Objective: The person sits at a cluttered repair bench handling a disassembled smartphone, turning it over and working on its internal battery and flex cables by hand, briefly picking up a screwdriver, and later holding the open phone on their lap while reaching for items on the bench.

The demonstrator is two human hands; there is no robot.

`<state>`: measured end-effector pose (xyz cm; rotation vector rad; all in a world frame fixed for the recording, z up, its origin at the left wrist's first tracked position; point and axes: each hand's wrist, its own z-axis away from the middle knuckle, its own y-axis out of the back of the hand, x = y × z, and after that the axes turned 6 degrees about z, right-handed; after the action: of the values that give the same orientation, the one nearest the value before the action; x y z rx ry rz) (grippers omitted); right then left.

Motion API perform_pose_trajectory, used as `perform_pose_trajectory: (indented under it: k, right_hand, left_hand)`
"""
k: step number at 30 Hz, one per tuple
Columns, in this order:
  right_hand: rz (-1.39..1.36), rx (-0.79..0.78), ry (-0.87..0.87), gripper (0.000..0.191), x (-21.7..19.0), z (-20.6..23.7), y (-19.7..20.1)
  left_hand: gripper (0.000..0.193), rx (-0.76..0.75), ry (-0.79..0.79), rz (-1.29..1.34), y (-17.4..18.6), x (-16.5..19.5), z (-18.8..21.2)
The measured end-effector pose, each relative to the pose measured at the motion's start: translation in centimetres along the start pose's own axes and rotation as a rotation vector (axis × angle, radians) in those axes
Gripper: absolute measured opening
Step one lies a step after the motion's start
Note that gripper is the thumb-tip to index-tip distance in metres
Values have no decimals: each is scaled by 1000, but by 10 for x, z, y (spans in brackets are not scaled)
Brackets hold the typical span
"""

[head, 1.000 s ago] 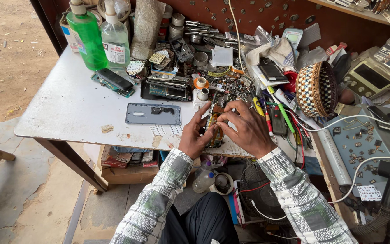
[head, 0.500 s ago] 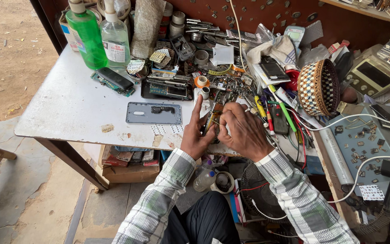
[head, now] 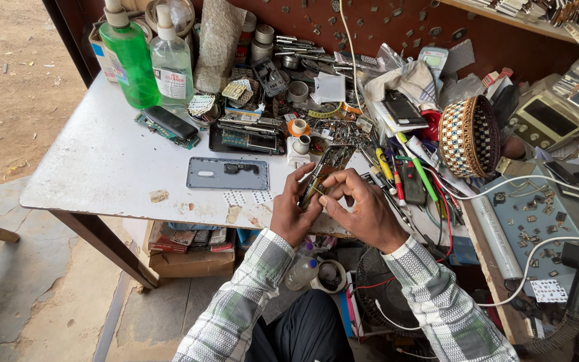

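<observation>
An opened phone body (head: pixel 326 167) with its circuit boards showing is tilted above the front edge of the white table (head: pixel 95 167). My left hand (head: pixel 291 213) grips its lower left side. My right hand (head: pixel 363 209) holds the lower right side, with thumb and fingertips pinched on the inner parts. A grey phone back cover (head: pixel 228 174) lies flat on the table just left of my hands.
A green bottle (head: pixel 127 57) and a clear bottle (head: pixel 171 64) stand at the back left. Dismantled phones (head: pixel 246 134), screwdrivers (head: pixel 403 167), a woven basket (head: pixel 467 137), a meter (head: pixel 544 121) and cables crowd the right. Boxes (head: pixel 182 248) sit under the table.
Both hands have stayed on the opened phone, lifting and tilting it slightly. My right fingers have shifted along its lower edge.
</observation>
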<state>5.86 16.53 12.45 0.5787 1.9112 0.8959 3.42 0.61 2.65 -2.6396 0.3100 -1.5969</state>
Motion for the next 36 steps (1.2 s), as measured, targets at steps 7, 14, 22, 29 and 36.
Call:
perform_pose_trajectory:
  k: [7,14,22,29,36]
  right_hand:
    - [142,-110,-96,23,-10,3,11]
    - [-112,-90,109,33,-16,17,5]
    - [-19,-23,124,73,-23,37,0]
    - [-63,10,46,89,-22,37,10]
    - [-410,8,61,98,-9,43,21]
  left_hand:
    - [71,-53,-45,-31,-2,-3,3]
    - [82,-54,-324,-164,-5,1,6]
    - [80,-101,-221,-349,-7,2,12]
    - [82,-78,-420,-407,-10,-5,12]
    - [76,-59,-396,-390,-11,1,12]
